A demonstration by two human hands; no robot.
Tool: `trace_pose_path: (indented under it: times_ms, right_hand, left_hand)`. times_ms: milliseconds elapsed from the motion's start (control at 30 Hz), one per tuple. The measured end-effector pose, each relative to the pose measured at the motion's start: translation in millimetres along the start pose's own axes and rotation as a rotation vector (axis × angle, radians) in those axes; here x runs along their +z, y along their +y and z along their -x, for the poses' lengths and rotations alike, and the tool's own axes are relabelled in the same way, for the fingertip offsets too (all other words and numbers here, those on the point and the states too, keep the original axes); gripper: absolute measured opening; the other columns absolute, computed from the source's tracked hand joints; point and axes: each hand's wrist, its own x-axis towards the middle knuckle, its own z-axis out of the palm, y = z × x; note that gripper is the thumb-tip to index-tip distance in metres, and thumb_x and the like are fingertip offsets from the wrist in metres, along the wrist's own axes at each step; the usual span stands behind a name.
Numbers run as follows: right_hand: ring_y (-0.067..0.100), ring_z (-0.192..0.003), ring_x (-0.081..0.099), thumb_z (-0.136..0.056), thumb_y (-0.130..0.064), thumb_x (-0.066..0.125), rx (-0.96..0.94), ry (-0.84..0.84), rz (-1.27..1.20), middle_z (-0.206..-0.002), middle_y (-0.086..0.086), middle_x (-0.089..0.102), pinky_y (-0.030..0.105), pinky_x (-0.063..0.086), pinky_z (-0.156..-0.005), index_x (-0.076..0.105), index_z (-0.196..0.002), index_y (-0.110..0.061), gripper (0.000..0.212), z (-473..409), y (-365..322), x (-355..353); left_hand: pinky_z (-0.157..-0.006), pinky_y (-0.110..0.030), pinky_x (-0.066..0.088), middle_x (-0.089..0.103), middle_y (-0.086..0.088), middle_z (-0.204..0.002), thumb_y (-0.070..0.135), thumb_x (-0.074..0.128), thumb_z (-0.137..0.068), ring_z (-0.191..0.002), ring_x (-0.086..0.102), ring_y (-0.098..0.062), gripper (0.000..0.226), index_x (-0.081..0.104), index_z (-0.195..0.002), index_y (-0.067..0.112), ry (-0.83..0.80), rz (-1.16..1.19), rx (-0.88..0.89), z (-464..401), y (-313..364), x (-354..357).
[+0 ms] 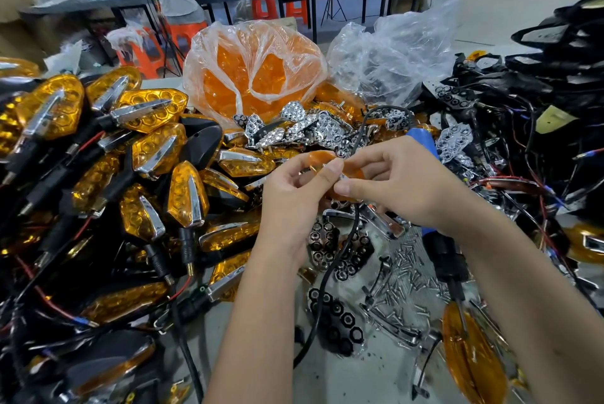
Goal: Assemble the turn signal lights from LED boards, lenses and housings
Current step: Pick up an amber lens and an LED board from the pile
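Note:
Both hands meet at the centre of the view around an orange lens. My left hand pinches its near edge between thumb and fingertips. My right hand curls round its right side, hiding most of the lens. Whether a chrome part sits inside the lens is hidden by the fingers. Behind the hands lies a heap of chrome reflectors. Black honeycomb LED boards lie on the table below the hands. Black housings with wires pile up at the right.
Finished amber turn signals fill the left side. A clear bag of orange lenses stands behind. A blue-handled electric screwdriver with its black cord lies beside loose screws. Another orange lens lies at lower right. A person stands at a far table.

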Motion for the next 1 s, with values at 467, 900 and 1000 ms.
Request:
trace_pose_path:
  times_ms: [467, 900, 1000]
  right_hand:
    - [0.008, -0.065, 0.069, -0.078, -0.017, 0.091, 0.023, -0.016, -0.177, -0.076, 0.003, 0.076, 0.017, 0.054, -0.060, 0.080, -0.093, -0.013, 0.019, 4, -13, -9]
    - [0.008, -0.067, 0.067, -0.082, -0.014, 0.088, -0.042, -0.007, -0.059, -0.079, 0.009, 0.076, 0.021, 0.059, -0.067, 0.079, -0.089, -0.013, 0.012, 4, -15, -8]
    - [0.008, -0.068, 0.066, -0.083, -0.014, 0.088, -0.051, -0.002, -0.027, -0.081, 0.009, 0.075, 0.023, 0.060, -0.068, 0.078, -0.090, -0.012, 0.011, 3, -14, -5]
  left_hand:
    - [-0.086, -0.040, 0.061, 0.079, -0.018, -0.098, 0.021, 0.081, -0.083, -0.090, 0.075, -0.027, 0.038, 0.075, -0.119, 0.011, -0.183, 0.110, 0.059, -2, 3, -7]
    - [-0.089, -0.049, 0.059, 0.072, -0.020, -0.088, 0.023, 0.080, -0.080, -0.083, 0.067, -0.030, 0.030, 0.078, -0.109, 0.021, -0.173, 0.061, 0.136, -2, 1, 0]
    - [-0.084, -0.042, 0.061, 0.073, -0.020, -0.089, 0.023, 0.079, -0.081, -0.082, 0.068, -0.028, 0.031, 0.076, -0.111, 0.017, -0.173, 0.051, 0.136, -2, 2, -2]
